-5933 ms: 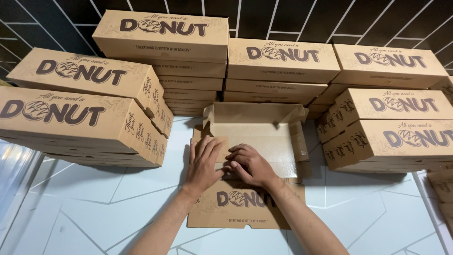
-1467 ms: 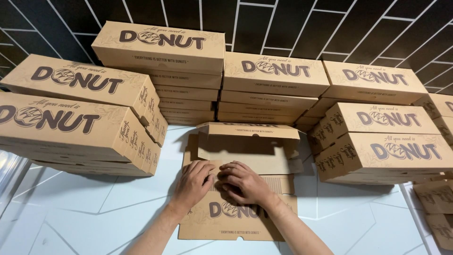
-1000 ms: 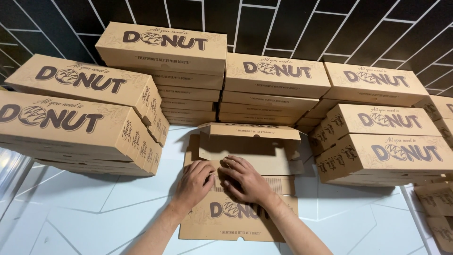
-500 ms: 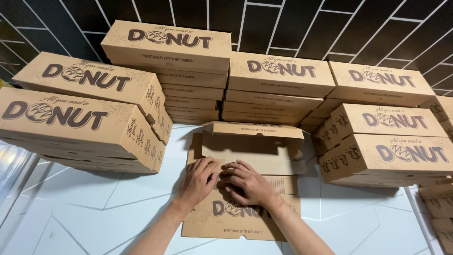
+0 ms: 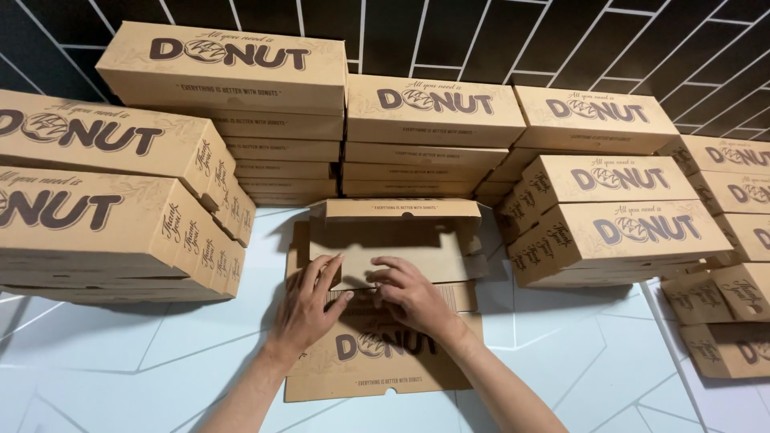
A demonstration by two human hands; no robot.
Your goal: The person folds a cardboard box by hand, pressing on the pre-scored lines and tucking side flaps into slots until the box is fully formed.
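Note:
A brown cardboard box [image 5: 401, 248] lies half-folded on the white table, its far wall standing up and its printed lid flap [image 5: 361, 365] lying flat toward me. My left hand [image 5: 309, 309] presses flat on the near fold of the box, fingers spread. My right hand [image 5: 413, 293] sits beside it with fingers curled over the same folded edge. Both hands touch the cardboard at the crease between tray and lid.
Stacks of closed brown printed boxes surround the work spot: a tall stack at left [image 5: 104, 216], stacks behind [image 5: 433, 128] and at right [image 5: 609, 216], more at the far right edge [image 5: 730, 240]. White table with grey lines [image 5: 160, 361]; dark tiled wall [image 5: 481, 32] behind.
The box's far wall has been folded up since the earliest frame, and both hands have stayed on the near crease with small finger shifts. The camera view drifted slightly.

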